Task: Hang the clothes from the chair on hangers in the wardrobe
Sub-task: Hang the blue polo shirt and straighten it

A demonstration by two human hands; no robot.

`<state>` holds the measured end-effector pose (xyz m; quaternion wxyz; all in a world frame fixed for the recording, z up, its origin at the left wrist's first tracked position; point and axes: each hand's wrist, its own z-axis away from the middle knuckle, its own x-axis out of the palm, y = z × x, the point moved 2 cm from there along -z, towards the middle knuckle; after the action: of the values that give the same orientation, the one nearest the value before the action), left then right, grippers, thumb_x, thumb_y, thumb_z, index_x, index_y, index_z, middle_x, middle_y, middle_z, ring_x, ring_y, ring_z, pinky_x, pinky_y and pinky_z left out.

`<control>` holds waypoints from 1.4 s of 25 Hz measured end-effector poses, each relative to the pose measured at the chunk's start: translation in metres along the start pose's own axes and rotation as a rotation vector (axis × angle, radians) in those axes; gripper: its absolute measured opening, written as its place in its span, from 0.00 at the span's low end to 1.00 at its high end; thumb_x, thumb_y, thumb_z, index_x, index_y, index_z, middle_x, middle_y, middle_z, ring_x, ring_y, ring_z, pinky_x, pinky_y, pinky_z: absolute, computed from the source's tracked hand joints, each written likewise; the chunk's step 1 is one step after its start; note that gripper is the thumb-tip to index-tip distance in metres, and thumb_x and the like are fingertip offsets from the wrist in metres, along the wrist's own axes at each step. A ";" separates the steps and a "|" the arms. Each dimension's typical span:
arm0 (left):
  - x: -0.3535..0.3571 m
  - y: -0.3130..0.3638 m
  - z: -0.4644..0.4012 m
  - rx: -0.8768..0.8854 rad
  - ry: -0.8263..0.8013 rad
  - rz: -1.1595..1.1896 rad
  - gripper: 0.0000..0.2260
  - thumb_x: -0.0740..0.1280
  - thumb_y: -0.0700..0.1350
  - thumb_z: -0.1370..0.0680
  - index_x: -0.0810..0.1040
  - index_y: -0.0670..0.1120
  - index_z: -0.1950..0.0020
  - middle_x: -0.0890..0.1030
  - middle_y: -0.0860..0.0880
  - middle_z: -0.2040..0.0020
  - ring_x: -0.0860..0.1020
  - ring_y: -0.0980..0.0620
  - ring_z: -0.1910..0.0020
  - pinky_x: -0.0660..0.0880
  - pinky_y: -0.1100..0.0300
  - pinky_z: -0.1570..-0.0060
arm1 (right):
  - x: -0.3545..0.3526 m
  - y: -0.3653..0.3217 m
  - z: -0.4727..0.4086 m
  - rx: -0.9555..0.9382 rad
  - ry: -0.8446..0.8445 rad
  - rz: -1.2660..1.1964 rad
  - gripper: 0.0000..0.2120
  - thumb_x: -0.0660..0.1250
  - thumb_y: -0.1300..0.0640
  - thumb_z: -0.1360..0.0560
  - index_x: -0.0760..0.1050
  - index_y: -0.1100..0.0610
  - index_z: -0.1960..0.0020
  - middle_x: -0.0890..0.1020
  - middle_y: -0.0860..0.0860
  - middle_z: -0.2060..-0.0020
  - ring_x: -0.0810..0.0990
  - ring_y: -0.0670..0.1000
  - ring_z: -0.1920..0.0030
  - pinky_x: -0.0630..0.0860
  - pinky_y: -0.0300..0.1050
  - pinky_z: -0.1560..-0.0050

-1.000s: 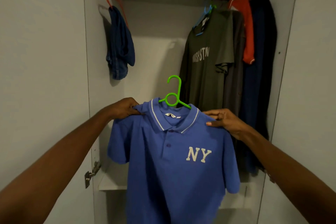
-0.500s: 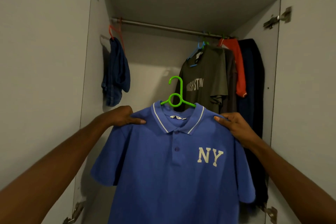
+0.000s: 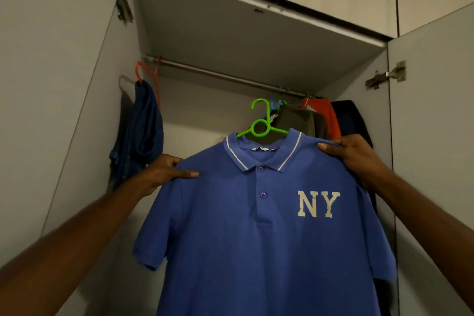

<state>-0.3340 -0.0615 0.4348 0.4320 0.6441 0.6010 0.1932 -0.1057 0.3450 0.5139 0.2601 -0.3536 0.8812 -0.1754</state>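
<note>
Blue polo shirt (image 3: 256, 226) on green hanger (image 3: 261, 123), left hand (image 3: 164, 174) and right hand (image 3: 356, 154) each pinching one shoulder, hook below the wardrobe rail (image 3: 220, 75), other hung clothes (image 3: 320, 118) at right

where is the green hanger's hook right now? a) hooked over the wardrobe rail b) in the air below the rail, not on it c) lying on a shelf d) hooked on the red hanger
b: the green hanger carrying the blue polo shirt sits below the rail, hook free in the air, with the left hand and right hand each gripping a shoulder.
</note>
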 end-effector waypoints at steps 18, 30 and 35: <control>0.035 0.007 -0.302 0.053 0.196 0.417 0.22 0.74 0.50 0.22 0.79 0.33 0.38 0.84 0.37 0.44 0.83 0.38 0.48 0.81 0.44 0.43 | 0.015 -0.024 -0.189 0.046 0.410 0.325 0.21 0.76 0.51 0.24 0.77 0.67 0.63 0.78 0.65 0.68 0.76 0.57 0.69 0.73 0.46 0.65; 0.071 -0.002 -0.398 0.045 0.083 0.561 0.24 0.71 0.49 0.19 0.74 0.33 0.31 0.80 0.37 0.38 0.79 0.45 0.57 0.77 0.54 0.52 | 0.041 -0.023 -0.250 0.060 0.422 0.507 0.22 0.77 0.49 0.26 0.77 0.67 0.61 0.76 0.64 0.68 0.73 0.57 0.67 0.72 0.53 0.62; 0.084 -0.007 -0.404 0.027 0.067 0.557 0.23 0.69 0.46 0.18 0.72 0.33 0.28 0.77 0.36 0.33 0.78 0.37 0.38 0.75 0.53 0.47 | 0.056 -0.024 -0.258 0.095 0.413 0.567 0.20 0.77 0.51 0.26 0.73 0.63 0.65 0.73 0.59 0.68 0.70 0.55 0.68 0.68 0.50 0.64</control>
<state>-0.6316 0.1482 0.6294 0.3333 0.7834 0.4175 0.3176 -0.2775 0.3208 0.7143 0.1310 -0.0393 0.9692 -0.2047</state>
